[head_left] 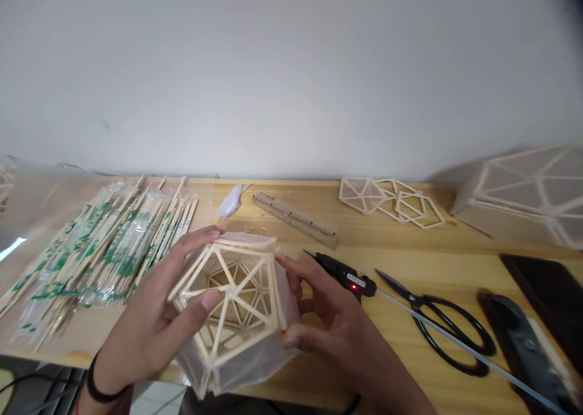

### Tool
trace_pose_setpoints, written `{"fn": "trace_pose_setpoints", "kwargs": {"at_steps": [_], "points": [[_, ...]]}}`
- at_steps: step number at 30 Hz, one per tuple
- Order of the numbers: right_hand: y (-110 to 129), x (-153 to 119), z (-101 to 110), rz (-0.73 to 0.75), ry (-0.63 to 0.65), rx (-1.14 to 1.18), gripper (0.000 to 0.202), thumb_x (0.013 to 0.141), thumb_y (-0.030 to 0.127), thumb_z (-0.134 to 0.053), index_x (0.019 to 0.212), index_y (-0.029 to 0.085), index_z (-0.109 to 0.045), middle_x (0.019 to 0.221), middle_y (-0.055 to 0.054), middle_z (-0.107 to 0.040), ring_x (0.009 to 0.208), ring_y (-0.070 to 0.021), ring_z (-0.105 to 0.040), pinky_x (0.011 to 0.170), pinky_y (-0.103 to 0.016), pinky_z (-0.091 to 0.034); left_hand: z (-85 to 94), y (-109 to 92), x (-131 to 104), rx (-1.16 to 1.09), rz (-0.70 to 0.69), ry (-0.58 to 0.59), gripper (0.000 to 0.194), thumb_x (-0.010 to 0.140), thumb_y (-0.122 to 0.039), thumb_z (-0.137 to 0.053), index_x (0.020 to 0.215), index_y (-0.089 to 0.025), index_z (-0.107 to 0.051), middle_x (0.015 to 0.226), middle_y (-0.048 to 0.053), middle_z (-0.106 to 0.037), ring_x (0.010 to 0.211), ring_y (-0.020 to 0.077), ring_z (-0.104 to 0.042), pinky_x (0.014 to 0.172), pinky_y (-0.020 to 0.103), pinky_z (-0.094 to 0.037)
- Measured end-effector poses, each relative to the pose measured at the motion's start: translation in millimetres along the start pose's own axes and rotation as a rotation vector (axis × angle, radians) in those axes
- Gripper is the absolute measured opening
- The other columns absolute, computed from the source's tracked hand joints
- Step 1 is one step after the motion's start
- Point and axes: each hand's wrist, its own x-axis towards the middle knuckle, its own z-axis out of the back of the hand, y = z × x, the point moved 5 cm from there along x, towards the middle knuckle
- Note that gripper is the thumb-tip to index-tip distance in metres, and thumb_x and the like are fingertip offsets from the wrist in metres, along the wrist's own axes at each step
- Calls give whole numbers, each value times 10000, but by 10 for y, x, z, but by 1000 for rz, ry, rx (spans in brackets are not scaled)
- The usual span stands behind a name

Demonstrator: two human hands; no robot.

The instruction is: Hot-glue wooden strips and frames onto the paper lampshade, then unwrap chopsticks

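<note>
The bench (291,193) spans the frame, with a pile of wrapped chopsticks (116,245) on its left side. At the right edge sits a large covered frame (510,217). The stick frame (232,291), a boxy shape of sticks with translucent sides, is at lower center, held in both hands. The left hand (152,324) grips its left side, thumb over the top sticks and fingers around the outside; the right hand (334,305) pinches its right side panel between thumb and fingers. Right of center lie black scissors (415,301), and near the wall at upper right are flat stick frames (382,197). A glue gun (344,272), its red light on, lies just beyond the right hand. Above center are a clear ruler (296,219) and a small pale lump (231,201).
</note>
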Motion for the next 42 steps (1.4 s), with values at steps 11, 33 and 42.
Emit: {"fn": "trace_pose_setpoints", "kwargs": {"at_steps": [11,33,42], "points": [[75,-88,0,76,15,-79,628,836,573,-862,1430,495,-672,1094,-11,-573,1012,-202,-597,902,-326,-589,55,90,-67,-74,59,27,659,1054,-424,-566,1661,-438,-310,1708,28,-459,1582,314,-426,1289,498,-397],[-5,-8,110,197,54,-305,704,903,565,-797,1548,517,-518,1649,-31,-440,1538,-324,-435,1200,-534,-490,-149,329,-681,-121,205,-113,997,815,-788,-684,1657,-353,-374,1749,144,-361,1614,442,-328,1294,672,-305],[-104,-17,216,146,-22,-183,582,916,556,-781,1461,421,-631,1571,-93,-466,1484,-337,-512,1091,-466,-607,-210,33,-528,84,46,-159,1167,705,-802,-795,1677,-397,-294,1727,158,-388,1594,470,-358,1237,746,-374]]}}
